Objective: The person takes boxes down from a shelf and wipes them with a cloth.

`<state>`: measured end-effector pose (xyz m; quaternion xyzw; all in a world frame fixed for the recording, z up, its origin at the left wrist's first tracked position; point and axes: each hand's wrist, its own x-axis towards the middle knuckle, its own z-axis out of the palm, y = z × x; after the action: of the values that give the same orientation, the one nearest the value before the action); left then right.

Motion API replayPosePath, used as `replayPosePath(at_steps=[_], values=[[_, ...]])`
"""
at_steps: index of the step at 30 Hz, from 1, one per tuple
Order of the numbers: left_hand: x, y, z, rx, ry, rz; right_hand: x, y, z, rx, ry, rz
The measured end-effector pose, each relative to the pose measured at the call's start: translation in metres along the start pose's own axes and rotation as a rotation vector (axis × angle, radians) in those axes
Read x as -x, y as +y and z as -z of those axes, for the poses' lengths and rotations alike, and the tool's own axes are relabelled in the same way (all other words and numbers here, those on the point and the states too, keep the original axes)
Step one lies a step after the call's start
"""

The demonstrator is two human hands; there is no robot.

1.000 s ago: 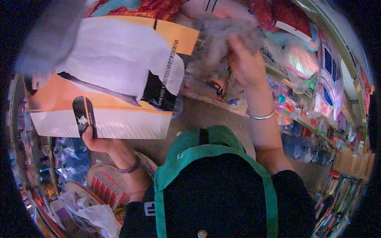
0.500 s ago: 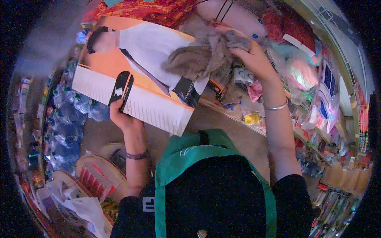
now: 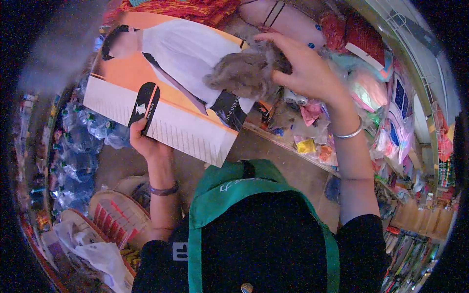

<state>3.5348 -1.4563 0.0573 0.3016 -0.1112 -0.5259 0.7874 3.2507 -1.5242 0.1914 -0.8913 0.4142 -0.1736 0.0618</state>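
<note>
My left hand (image 3: 148, 141) grips the lower edge of a flat printed package (image 3: 122, 73), thumb on its front near a black oval label. The package is tilted and shows a person in a white shirt on an orange ground above a pale lower band. At its right end, my right hand (image 3: 310, 71) holds a crumpled grey-brown rag (image 3: 244, 73). The rag lies over part of the package front. Thumb and forefinger are spread around the bunched cloth; the other fingers are hidden.
Plastic-wrapped goods (image 3: 371, 90) crowd the right side, with a yellow packet (image 3: 306, 145) near the shelf edge. Clear bottles (image 3: 80, 139) stand at left. Open cardboard boxes (image 3: 117, 217) sit below them. Red-orange fabric (image 3: 190, 12) lies at the far side.
My right hand has shifted on the rag, its thumb and forefinger now wider apart. The rag has moved slightly right, and the package slightly left and up in view.
</note>
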Motion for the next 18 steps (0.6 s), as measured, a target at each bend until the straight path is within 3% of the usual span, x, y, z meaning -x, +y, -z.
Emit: replayPosePath(at_steps=[3, 9, 12, 13, 16, 18], values=[[-0.001, -0.001, 0.003, 0.080, 0.019, 0.045, -0.003, -0.014, -0.005, -0.158, -0.010, 0.125], [0.005, -0.003, 0.002, 0.096, 0.049, 0.079, -0.013, -0.028, -0.036, 0.245, 0.062, 0.008], [0.001, -0.005, 0.010, 0.080, 0.031, 0.081, -0.027, -0.018, -0.021, 0.276, 0.059, 0.044], [-0.001, -0.007, 0.015, 0.064, 0.040, 0.059, -0.032, -0.013, -0.012, 0.306, 0.154, 0.107], [-0.011, -0.016, 0.030, 0.033, 0.054, 0.019, -0.049, 0.003, 0.027, 0.106, 0.372, 0.062], [-0.015, -0.021, 0.039, 0.041, 0.060, 0.021, -0.061, -0.003, 0.058, -0.215, 0.091, -0.094]])
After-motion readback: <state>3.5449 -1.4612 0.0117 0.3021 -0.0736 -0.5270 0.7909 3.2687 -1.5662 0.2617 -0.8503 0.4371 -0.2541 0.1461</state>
